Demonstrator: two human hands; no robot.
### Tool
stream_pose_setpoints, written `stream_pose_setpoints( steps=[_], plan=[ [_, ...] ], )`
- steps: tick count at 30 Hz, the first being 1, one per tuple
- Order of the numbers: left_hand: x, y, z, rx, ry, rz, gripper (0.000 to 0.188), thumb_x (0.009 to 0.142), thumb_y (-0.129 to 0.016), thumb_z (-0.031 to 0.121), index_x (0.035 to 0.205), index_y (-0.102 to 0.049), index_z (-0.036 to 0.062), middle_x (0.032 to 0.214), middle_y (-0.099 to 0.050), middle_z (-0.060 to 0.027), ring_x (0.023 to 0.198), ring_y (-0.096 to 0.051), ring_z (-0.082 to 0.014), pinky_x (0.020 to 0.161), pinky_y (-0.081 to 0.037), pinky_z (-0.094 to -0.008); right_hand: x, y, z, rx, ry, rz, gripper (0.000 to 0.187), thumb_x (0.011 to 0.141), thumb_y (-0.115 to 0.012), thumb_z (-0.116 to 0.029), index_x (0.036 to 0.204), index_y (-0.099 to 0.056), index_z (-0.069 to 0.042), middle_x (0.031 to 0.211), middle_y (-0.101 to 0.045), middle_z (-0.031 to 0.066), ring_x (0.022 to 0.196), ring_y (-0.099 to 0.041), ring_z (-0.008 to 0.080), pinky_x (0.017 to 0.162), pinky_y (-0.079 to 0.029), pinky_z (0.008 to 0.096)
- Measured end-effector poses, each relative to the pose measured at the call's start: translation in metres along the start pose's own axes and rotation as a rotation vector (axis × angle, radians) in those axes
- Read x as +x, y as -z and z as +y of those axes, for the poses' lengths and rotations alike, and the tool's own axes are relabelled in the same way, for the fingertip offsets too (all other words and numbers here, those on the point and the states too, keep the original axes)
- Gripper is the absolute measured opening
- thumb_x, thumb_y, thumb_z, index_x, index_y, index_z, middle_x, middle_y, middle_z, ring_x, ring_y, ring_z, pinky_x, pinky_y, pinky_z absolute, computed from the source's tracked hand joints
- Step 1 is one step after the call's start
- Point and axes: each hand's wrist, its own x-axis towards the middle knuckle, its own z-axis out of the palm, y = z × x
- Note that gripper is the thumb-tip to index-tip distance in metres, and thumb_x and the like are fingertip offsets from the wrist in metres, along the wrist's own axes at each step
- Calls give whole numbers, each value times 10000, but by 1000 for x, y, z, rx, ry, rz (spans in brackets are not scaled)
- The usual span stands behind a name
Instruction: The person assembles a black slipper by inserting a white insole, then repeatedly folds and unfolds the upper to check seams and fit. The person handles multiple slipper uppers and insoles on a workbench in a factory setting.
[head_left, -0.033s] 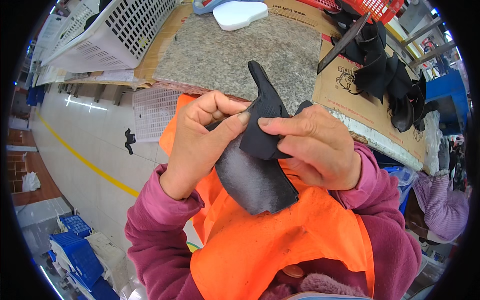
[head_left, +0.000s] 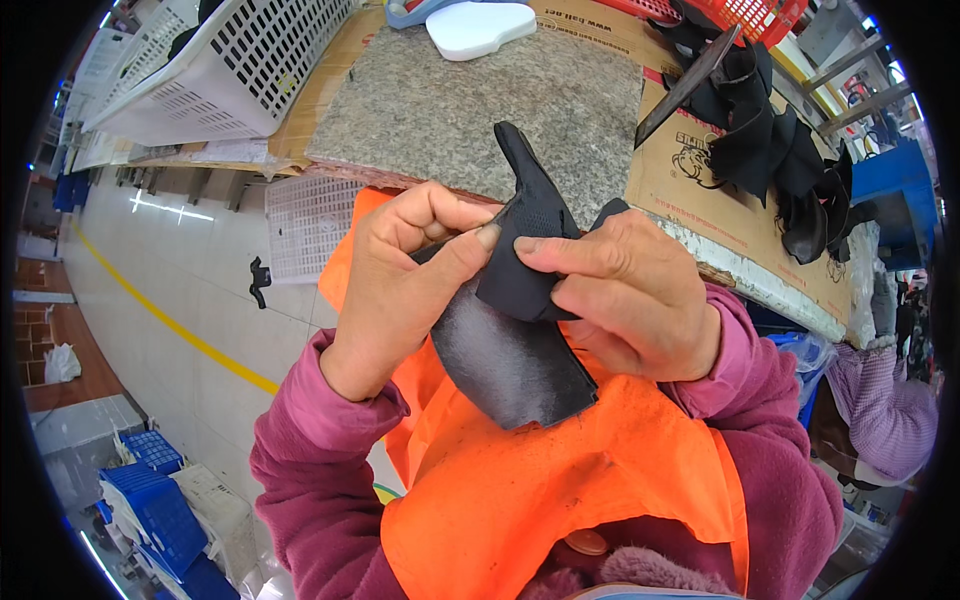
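I saw both hands closed on one black piece [head_left: 510, 350] at the centre of the view, held above an orange apron [head_left: 560, 500]. The left hand [head_left: 400, 290], at about 9 o'clock from the piece, pinched its upper edge between thumb and curled fingers. The right hand [head_left: 625, 295], at about 3 o'clock, pressed its thumb and fingers onto the folded upper part. A narrow tongue of the piece stood up toward 12 o'clock, over the near edge of a grey pad [head_left: 480, 110]; the wider, smoother flap hung down toward 6 o'clock.

The pad lay on the tabletop [head_left: 740, 265], on brown cardboard [head_left: 690, 170]. At 12 o'clock beyond the pad sat a white block [head_left: 480, 28]. At 2 o'clock a heap of black pieces [head_left: 780, 150] rested on the cardboard, with a red basket [head_left: 750, 15] behind it. At 10 o'clock a white basket [head_left: 230, 70] stood tilted. At 4 o'clock another person's purple sleeve [head_left: 890, 400] showed at the rim.
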Motion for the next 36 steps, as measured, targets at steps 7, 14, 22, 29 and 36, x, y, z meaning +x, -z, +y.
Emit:
stream_pose_setpoints(
  steps=[7,14,22,29,36],
  plan=[
    [-5,-1,0,-44,-67,-22,85,941,-634,37,1007,-623,-16,972,-701,-57,845,-628,-52,761,-512,-203,1,-8,-3,-85,106,57,218,733,-702,-21,936,-624,-16,1150,-667,225,671,-611,220,573,-453,317],
    [-7,-1,-3,-79,-72,-16,97,941,-638,30,1027,-629,-14,999,-702,-53,874,-628,-55,790,-511,-209,8,-10,-16,-275,133,47,341,673,-766,-59,1000,-679,-14,1049,-663,172,739,-632,221,578,-458,306],
    [-7,-5,-6,-37,-116,44,94,927,-623,-30,1020,-629,-19,1022,-702,-64,907,-637,-68,819,-519,-220,14,-12,-25,-285,31,122,328,660,-777,-46,973,-692,6,957,-676,132,707,-629,220,587,-464,306],
    [-8,-7,-6,-57,-117,83,107,916,-600,-73,1006,-624,-20,1070,-702,-99,981,-650,-109,887,-515,-248,11,-26,-23,-211,58,129,334,670,-802,-52,979,-695,12,920,-693,124,724,-647,212,591,-469,301],
    [-12,2,0,15,-137,20,95,928,-612,-31,1020,-625,-13,1080,-698,-80,969,-640,-87,864,-514,-233,27,-3,-24,300,-92,-43,288,713,-806,-71,977,-712,-4,943,-704,124,798,-676,250,657,-518,324]
  ],
)
